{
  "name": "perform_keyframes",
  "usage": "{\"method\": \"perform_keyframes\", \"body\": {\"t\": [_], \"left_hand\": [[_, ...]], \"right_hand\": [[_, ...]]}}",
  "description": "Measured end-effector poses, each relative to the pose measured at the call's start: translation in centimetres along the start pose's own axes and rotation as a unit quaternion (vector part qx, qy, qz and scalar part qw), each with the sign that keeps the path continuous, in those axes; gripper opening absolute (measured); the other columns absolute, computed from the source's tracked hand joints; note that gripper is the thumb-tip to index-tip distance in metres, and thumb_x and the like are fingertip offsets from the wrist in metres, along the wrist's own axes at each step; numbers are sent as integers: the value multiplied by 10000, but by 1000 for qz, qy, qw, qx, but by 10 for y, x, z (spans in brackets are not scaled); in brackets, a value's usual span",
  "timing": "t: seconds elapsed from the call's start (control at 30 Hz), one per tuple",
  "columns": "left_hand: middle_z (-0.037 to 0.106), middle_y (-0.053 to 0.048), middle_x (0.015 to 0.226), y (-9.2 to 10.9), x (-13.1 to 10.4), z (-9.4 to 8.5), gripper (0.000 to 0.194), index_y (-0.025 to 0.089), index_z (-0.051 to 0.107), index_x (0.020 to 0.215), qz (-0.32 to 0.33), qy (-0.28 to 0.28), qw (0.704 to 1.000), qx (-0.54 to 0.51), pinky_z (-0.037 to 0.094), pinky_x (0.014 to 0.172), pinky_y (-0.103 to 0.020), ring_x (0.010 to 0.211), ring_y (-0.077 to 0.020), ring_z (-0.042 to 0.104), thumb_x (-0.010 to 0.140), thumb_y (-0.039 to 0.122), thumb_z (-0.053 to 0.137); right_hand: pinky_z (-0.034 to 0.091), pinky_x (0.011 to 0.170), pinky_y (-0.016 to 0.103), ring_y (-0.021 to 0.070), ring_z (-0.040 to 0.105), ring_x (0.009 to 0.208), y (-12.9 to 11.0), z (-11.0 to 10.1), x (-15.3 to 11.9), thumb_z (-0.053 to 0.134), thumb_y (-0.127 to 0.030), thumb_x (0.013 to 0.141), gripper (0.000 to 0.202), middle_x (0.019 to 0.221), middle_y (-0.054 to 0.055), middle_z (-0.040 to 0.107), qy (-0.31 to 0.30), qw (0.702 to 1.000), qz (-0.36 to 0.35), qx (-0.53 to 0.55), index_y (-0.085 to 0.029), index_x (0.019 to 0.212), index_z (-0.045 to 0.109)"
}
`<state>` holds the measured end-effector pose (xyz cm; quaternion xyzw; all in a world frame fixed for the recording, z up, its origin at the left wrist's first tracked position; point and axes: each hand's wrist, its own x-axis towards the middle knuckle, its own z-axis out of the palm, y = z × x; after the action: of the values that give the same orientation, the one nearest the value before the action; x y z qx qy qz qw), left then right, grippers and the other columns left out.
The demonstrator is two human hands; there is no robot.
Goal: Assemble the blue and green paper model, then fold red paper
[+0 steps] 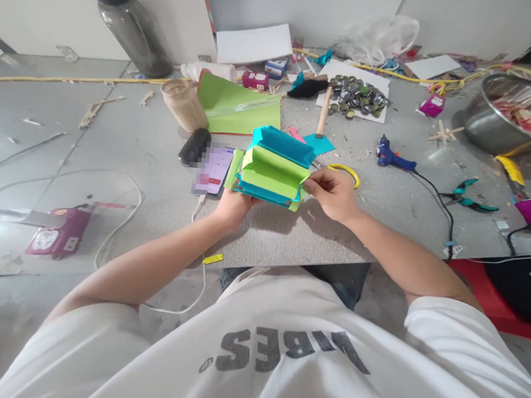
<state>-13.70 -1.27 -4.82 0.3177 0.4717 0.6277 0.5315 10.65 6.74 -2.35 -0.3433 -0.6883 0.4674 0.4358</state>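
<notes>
A folded paper piece with green and blue pleated layers (272, 172) is held up over the near part of the table. My left hand (238, 209) grips it from below at its left end; most of those fingers are hidden beneath it. At the right end, my right hand (333, 193) pinches the edge of the green layer between thumb and fingers. Yellow-handled scissors (348, 172) lie just behind my right hand, partly covered. Beyond the folded piece is a flat blue paper piece (321, 144). A phone (217, 170) lies to its left, plugged into a white cable.
Farther back are a green paper sheet (254, 109), a brown jar (184, 103), a wooden-handled hammer (324, 111) and a pile of bottle caps (356, 94). To the right lie a blue glue gun (394, 156), teal-handled pliers (468, 196) and a metal bowl (487, 127).
</notes>
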Motion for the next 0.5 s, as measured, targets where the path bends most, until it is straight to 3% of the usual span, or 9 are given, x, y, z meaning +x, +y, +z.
{"method": "perform_keyframes", "body": {"t": [0.17,0.27,0.4,0.5], "left_hand": [[840,-18,876,10,-3,1,541,249,725,1041,-68,-1,997,41,716,635,-304,745,-231,831,617,413,1018],[838,-46,864,10,-2,-1,478,237,731,999,-55,3,996,68,669,574,-287,755,-264,853,632,450,951],[871,-67,907,5,0,0,653,253,796,1169,-42,13,991,123,695,595,-344,790,-311,868,666,605,1019],[887,-70,970,1,3,1,822,282,819,1275,-30,60,990,121,711,623,-363,824,-327,877,603,674,1086]], "right_hand": [[476,479,288,119,591,484,-3,4,-1,1039,-629,784,454,699,22,783,-7,996,65,65,-216,818,856],[483,442,278,123,625,475,-3,10,-3,1120,-601,683,486,753,33,833,8,988,106,115,-216,861,881],[581,495,306,124,650,526,-2,18,-6,1142,-558,660,486,899,54,902,36,983,113,141,-229,907,883],[531,473,300,104,572,505,-2,22,-7,1115,-548,693,454,841,31,870,37,983,106,149,-239,901,854]]}}
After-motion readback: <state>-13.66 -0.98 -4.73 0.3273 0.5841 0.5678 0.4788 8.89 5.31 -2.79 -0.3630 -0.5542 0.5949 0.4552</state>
